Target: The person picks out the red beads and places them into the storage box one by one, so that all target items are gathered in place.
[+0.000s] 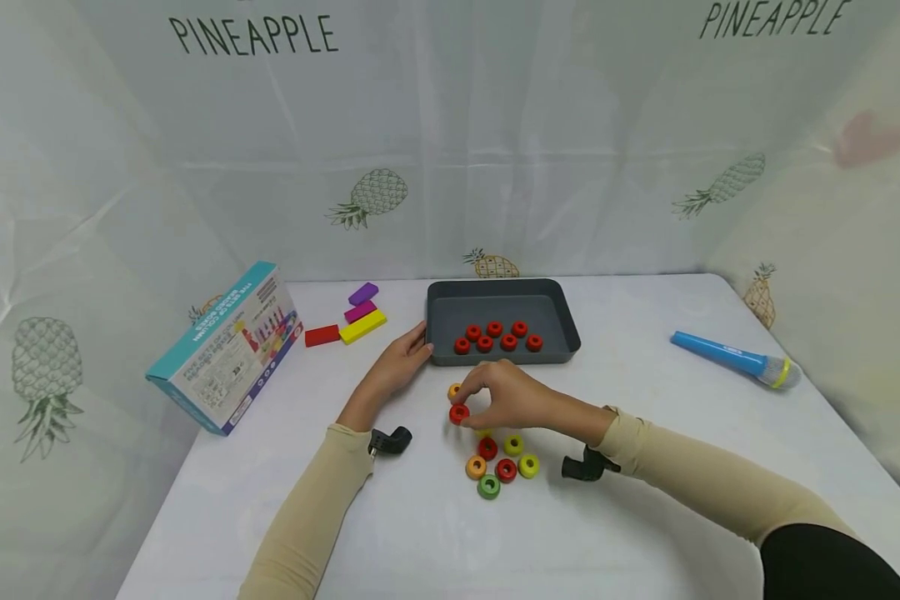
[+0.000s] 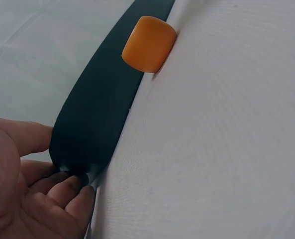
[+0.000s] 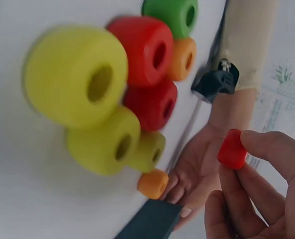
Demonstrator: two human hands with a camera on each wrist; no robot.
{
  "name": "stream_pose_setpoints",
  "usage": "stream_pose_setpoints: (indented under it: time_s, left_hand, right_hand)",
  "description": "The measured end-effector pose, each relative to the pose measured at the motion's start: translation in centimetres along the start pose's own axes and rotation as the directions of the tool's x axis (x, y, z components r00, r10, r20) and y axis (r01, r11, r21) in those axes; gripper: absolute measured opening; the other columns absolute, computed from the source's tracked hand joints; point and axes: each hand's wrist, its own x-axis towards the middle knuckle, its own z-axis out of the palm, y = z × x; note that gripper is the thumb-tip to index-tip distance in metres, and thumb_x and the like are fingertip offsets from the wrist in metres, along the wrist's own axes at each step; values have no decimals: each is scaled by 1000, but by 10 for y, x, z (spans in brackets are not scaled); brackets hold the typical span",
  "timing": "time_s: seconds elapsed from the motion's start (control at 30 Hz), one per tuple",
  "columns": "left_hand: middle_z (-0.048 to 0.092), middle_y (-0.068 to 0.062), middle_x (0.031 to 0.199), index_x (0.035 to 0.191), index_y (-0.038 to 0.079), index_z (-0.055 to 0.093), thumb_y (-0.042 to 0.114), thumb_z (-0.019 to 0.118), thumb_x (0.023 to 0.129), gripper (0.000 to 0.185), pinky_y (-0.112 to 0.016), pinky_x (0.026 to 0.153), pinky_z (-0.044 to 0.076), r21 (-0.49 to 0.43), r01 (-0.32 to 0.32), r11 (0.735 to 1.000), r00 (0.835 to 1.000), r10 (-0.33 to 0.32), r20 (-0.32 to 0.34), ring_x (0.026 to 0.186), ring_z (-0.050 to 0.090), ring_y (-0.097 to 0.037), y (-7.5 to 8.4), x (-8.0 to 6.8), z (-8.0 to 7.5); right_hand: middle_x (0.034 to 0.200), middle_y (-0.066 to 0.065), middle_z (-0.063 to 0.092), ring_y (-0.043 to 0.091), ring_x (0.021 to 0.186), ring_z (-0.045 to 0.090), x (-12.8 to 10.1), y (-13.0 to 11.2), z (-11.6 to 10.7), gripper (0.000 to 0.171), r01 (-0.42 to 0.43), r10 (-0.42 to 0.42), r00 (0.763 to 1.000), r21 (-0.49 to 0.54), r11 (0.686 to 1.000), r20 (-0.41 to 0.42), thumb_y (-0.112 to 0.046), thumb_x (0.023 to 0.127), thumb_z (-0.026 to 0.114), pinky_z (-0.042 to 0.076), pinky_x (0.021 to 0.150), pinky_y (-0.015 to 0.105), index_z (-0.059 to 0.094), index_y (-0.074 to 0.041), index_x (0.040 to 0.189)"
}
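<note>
My right hand (image 1: 513,396) pinches a red ring-shaped bead (image 3: 232,149) between thumb and fingertips, raised over the loose beads in front of the tray. At the near left corner of the dark grey tray (image 1: 562,354), my left hand (image 1: 401,360) grips the wall, its fingers curled at the corner in the left wrist view. Several red beads (image 1: 509,342) lie inside the tray. On the table below my right hand are a green bead (image 1: 488,487), two more red beads (image 1: 506,470), orange beads (image 1: 476,467) and yellow beads (image 1: 528,466). One orange bead (image 2: 149,44) lies close to the tray's near wall.
Left of the tray lie purple (image 1: 363,293), magenta (image 1: 360,312), yellow (image 1: 363,326) and red (image 1: 322,336) blocks. A printed box (image 1: 228,346) stands at the table's left edge. A blue toy microphone (image 1: 735,358) lies on the right. Behind the table (image 1: 645,533) hangs a pineapple-print curtain (image 1: 450,125).
</note>
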Motion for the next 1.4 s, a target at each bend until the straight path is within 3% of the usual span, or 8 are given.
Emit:
stream_pose_setpoints:
  time_s: [0.23,0.73,0.9,1.1,1.4]
  left_hand:
    - [41,-3,161,162,21,28,35,53,105,64,-44,126,26,5,-1,1000,1000,1,-4,150,39,-20,1,0,0]
    - [38,-7,163,162,19,26,33,52,106,64,-45,125,27,2,-24,1000,1000,24,2,150,38,-23,2,-3,0]
    - [37,-6,163,162,20,26,33,52,106,63,-44,126,27,-2,-24,1000,1000,24,2,150,37,-22,2,-2,0]
    - [40,-5,161,162,21,27,33,52,106,63,-43,126,26,7,-25,1000,1000,25,-6,150,37,-20,1,-1,0]
    - [39,-3,162,162,25,26,34,53,105,63,-43,126,26,5,-9,1000,1000,9,-7,151,36,-20,-1,0,1]
  right_hand:
    - [101,-9,78,12,103,68,8,5,-10,23,19,-21,999,-47,999,-35,-19,82,84,58,93,41,81,-16,105]
    - [102,1,79,21,98,73,23,24,-31,22,15,-22,994,-65,998,-106,-13,80,83,61,87,45,81,-10,102]
    - [103,5,79,29,97,72,27,34,-38,23,-50,37,988,-80,996,-152,-15,80,84,61,83,45,81,-10,102]
    - [107,7,78,30,97,71,32,42,-43,26,-92,76,984,-96,991,-161,-18,80,85,57,78,33,81,-11,104]
    - [109,10,78,30,99,71,38,52,-51,30,-155,143,976,-62,986,-165,-17,81,83,60,80,38,80,-5,108]
